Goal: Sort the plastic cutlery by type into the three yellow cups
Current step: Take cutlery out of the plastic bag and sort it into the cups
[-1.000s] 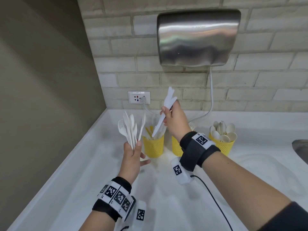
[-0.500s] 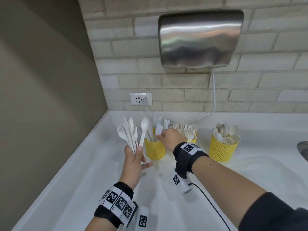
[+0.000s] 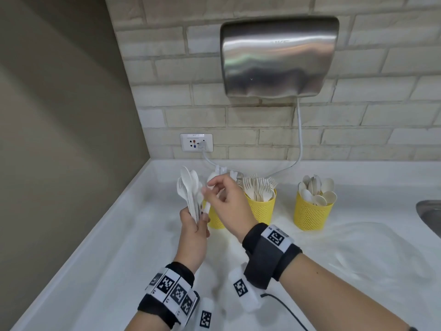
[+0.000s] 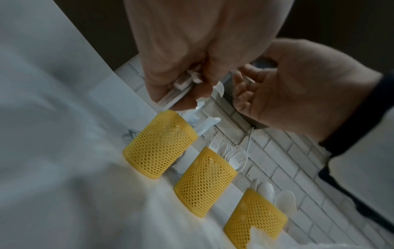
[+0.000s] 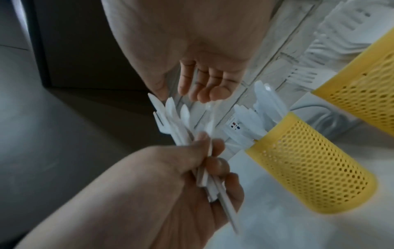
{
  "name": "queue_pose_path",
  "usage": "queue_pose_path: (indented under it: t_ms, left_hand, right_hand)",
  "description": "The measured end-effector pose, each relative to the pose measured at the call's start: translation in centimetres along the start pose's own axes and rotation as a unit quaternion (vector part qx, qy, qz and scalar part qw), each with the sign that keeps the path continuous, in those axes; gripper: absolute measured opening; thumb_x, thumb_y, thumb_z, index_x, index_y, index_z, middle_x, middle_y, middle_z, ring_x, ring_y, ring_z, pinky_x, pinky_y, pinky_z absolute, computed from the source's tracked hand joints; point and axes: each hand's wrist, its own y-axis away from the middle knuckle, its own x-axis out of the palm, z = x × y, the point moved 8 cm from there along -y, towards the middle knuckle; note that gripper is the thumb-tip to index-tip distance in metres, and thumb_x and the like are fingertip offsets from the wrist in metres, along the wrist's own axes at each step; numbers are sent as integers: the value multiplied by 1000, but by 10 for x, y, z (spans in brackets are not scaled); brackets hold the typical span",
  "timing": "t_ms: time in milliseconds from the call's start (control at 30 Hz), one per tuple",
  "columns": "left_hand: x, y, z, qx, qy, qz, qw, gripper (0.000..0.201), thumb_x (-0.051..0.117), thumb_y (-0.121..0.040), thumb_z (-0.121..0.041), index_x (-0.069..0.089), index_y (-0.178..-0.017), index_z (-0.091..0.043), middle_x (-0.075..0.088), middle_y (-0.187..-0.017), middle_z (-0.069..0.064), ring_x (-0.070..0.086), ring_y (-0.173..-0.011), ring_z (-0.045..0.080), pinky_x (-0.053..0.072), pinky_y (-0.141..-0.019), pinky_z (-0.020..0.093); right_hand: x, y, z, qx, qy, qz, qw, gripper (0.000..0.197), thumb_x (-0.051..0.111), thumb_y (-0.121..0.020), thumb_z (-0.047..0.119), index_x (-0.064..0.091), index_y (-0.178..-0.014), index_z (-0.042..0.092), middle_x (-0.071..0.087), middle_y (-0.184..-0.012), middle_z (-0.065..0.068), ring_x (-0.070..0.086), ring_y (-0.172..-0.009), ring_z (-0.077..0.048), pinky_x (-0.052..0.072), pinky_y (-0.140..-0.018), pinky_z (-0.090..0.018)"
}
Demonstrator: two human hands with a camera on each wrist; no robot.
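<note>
My left hand [image 3: 201, 216] grips a bundle of white plastic cutlery [image 3: 189, 192] upright by the handles, with forks, spoons and a knife mixed. My right hand [image 3: 210, 189] reaches over the bundle's tips with thumb and fingers spread apart and nothing held; its fingertips [image 5: 204, 94] hover by a spoon [image 3: 211, 180] on the bundle's right side. Three yellow mesh cups stand in a row by the wall. The left cup [image 4: 160, 144] holds knives and is partly hidden behind my hands. Forks fill the middle cup [image 3: 261, 209], and spoons the right cup [image 3: 312, 211].
A steel hand dryer [image 3: 279, 56] hangs on the brick wall above the cups, its cable running to a socket [image 3: 196, 142]. A dark wall closes the left side. A sink edge [image 3: 429, 216] shows at far right. Crumpled clear plastic [image 3: 370, 254] lies on the white counter.
My right hand lowered a knife into the left cup, let it go, and moved left to the bundle. The left hand stayed raised with the bundle.
</note>
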Motion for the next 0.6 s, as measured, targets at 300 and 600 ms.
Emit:
queue_pose_path:
  t_ms: [300,600]
  left_hand:
    - [15,9,3,38,-127,61,989,17,37,-99,-3,30,-104,-17,48,-92,-6,48,-79,7,40,-68,19]
    - [12,6,15,-3,-103,74,992,11,39,-101,-12,33,-108,-19,49,-88,-2,44,-74,14,39,-70,31]
  right_hand:
    - [-5,-8,36,-103,134,-3,986,40,67,-81,37,56,-120,39,38,-112,12,38,-115,-10,39,-101,-29]
    - [5,-36,48,-70,353,241,901,14,58,-81,22,66,-86,33,68,-93,2,62,-84,-17,53,-79,-37]
